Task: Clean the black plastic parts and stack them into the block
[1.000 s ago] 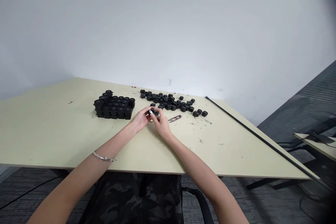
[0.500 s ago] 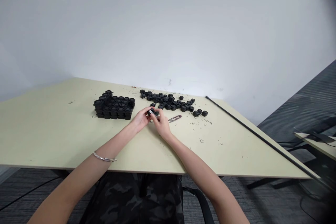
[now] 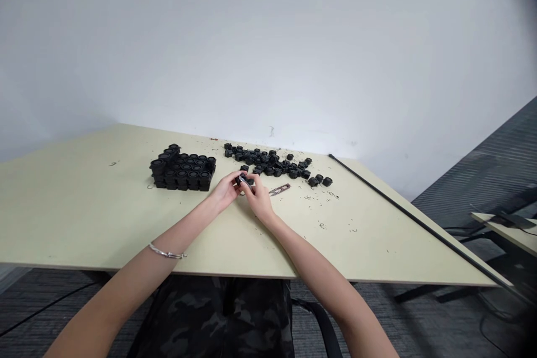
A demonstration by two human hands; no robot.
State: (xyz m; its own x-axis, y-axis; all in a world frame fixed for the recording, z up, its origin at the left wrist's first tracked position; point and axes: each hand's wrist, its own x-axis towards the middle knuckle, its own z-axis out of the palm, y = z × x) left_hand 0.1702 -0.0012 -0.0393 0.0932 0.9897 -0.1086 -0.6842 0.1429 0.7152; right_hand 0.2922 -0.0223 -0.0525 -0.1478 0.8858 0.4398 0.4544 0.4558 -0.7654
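Note:
My left hand (image 3: 225,191) is closed around a small round black plastic part (image 3: 239,179) above the table. From the right, my right hand (image 3: 259,198) presses a small silvery tool (image 3: 245,181) against that part, its fingers closed on it. The tool looks like a thin blade, but most of it is hidden by the fingers. A pair of thread snips (image 3: 280,190) lies on the table just right of my right hand. Behind both hands spreads a loose heap of similar black parts (image 3: 268,161).
Left of my hands stands a block of stacked black parts (image 3: 182,173), taller along its left side. Dark scraps (image 3: 322,226) litter the pale table (image 3: 84,212). A long black rod (image 3: 403,210) runs along the right edge, and a wall (image 3: 268,56) rises behind.
The silvery tool is turned slightly at the black part, with less of its bright face showing. Both hands stay in nearly the same place.

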